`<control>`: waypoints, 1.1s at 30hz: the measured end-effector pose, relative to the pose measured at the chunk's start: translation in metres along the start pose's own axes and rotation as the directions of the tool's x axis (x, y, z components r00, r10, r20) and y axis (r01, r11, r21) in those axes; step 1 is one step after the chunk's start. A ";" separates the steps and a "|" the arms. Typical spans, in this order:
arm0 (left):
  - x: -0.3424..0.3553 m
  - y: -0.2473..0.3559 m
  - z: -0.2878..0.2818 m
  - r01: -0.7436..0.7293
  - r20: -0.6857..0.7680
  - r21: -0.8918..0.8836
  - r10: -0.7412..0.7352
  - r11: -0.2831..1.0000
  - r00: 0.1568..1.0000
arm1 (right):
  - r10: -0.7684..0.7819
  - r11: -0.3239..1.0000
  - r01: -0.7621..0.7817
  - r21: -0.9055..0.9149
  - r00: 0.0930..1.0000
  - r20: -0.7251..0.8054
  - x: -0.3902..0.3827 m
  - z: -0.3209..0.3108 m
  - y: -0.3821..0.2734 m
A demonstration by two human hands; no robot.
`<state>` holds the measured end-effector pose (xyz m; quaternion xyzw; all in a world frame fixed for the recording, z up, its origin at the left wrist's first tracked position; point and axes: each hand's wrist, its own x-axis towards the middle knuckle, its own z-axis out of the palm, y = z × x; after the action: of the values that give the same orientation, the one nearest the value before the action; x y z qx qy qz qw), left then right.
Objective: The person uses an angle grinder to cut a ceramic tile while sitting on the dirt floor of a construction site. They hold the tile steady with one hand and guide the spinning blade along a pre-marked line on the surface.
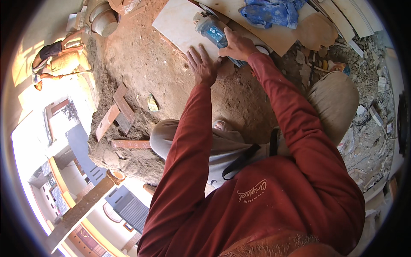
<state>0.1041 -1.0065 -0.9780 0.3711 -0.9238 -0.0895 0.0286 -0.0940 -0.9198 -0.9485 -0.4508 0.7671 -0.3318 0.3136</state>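
My right hand [240,45] is wrapped round the rear of a blue angle grinder [210,33], whose head points away from me. Part of a round disc [208,9] shows beyond the tool's head. The grinder is over a pale, cream-coloured tile [174,23] lying on the dirt ground. My left hand [202,67] rests palm down on the tile's near edge, fingers spread, just left of the grinder. Whether the disc touches the tile cannot be made out.
A blue crumpled cloth [270,13] lies on boards at the far right, beside broken tile pieces [316,31]. Rubble [369,92] spreads along the right. Reddish tile strips [108,122] lie left, near a bucket [104,21]. Another person [49,55] bends at the far left.
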 end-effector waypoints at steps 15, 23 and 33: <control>-0.001 0.002 0.000 0.041 0.043 -0.015 -0.040 0.999 0.998 | 0.004 1.000 -0.004 -0.010 1.000 -0.013 -0.003 0.002 0.005; -0.001 0.001 0.001 0.023 0.022 -0.020 -0.022 1.000 1.000 | 0.018 0.999 -0.017 -0.035 0.999 0.034 -0.010 -0.004 0.004; 0.000 0.000 0.005 0.020 0.002 -0.025 -0.020 0.999 1.000 | -0.004 0.999 0.003 -0.050 1.000 -0.021 -0.014 0.001 0.009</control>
<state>0.1039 -1.0056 -0.9827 0.3799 -0.9189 -0.1018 0.0314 -0.0921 -0.9044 -0.9535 -0.4562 0.7776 -0.3177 0.2937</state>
